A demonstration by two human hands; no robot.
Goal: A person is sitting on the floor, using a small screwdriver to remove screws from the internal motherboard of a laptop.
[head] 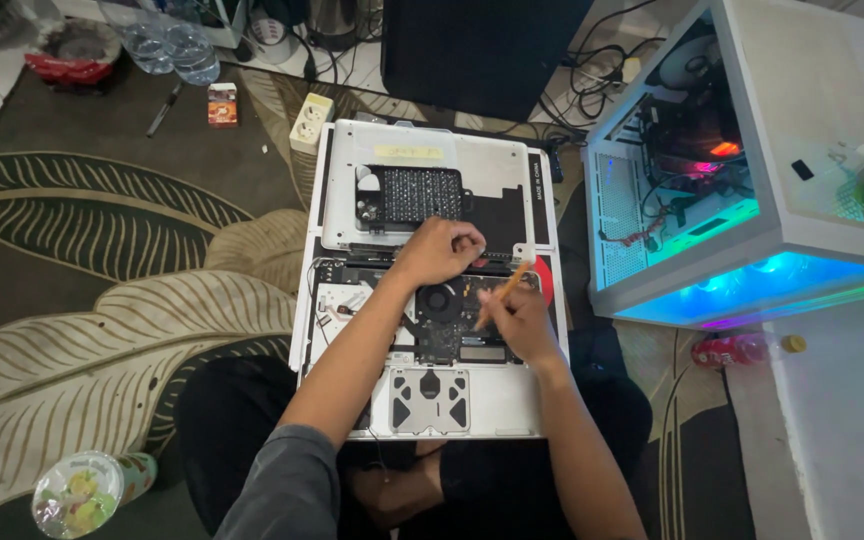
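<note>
Because the open laptop [432, 280] rests on the person's lap and legs and not on a flat worktop, it could wobble or tip if a knee moves. Closest to the person is the grey touch pad [430, 400], with bare metal around it. Just past that, the right hand [517, 320] has its fingers closed around a thin orange stick [505, 292], and the tip points down into the dark board beside the round black fan [440, 300]. A hard push could make the stick slip and scratch a tiny part or pull a thin wire loose (these parts look small and easy to hurt). The left hand [437, 250] is curled at the far edge of the board, with its fingertips pinched together; I cannot tell if it holds anything. Farther off, clear cups [172, 48] and a power strip [310, 122] sit on the leaf rug [102, 250], well apart from the laptop. A spill there could reach the cables.
</note>
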